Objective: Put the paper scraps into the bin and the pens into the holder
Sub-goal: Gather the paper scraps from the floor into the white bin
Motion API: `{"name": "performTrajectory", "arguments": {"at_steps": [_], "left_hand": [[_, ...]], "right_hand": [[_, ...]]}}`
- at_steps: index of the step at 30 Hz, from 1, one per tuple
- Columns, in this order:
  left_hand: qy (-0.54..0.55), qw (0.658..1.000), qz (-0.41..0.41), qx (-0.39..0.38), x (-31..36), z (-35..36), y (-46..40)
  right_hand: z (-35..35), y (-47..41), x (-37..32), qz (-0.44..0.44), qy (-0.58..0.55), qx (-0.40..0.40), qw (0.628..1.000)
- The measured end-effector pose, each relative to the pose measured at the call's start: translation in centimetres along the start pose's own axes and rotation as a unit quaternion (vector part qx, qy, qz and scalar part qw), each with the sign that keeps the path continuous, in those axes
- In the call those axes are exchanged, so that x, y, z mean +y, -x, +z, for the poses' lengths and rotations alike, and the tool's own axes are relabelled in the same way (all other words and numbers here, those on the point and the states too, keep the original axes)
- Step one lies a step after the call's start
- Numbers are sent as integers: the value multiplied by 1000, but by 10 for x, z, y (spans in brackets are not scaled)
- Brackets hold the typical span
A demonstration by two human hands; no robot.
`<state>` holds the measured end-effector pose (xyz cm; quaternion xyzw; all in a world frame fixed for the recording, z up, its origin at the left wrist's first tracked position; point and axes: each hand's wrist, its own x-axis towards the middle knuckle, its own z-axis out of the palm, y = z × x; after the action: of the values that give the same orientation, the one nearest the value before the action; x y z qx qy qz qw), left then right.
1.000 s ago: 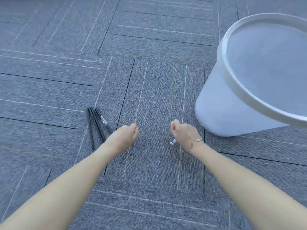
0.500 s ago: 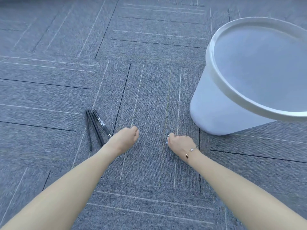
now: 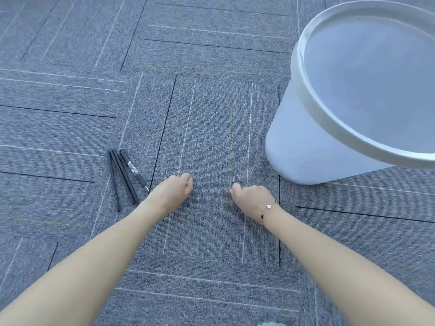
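My left hand sits low in the middle of the frame, fingers curled into a loose fist on the carpet; whether it holds anything I cannot tell. My right hand, just to its right with a bracelet at the wrist, is curled too, fingertips pressed to the floor, and any scrap inside is hidden from me. The two fists are near each other but apart. Black pens lie fanned just left of my left hand. The white bin fills the upper right (no holder in view). I judge the risk is a small scrap slipping out unseen on the way to the bin, or my left wrist scattering the pens.
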<state>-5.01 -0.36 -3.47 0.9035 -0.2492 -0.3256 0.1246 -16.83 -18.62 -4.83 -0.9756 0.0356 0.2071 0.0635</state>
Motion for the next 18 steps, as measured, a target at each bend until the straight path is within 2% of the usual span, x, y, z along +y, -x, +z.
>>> {"name": "performTrajectory", "arguments": {"at_steps": [5,9,13,18], "left_hand": [[6,1000,-1,4,-1,-9,11],[6,1000,-10,25,-6,-22,23],[-12,1000,-17,18,-9,-41,36],[-38,998,17,37,2,-79,47]], "right_hand": [[-14,4,18,67,-113,36,991],[-41,12,38,140,-153,70,976],[-55,26,27,114,-138,44,983],[-93,29,-1,57,-146,11,988]]}}
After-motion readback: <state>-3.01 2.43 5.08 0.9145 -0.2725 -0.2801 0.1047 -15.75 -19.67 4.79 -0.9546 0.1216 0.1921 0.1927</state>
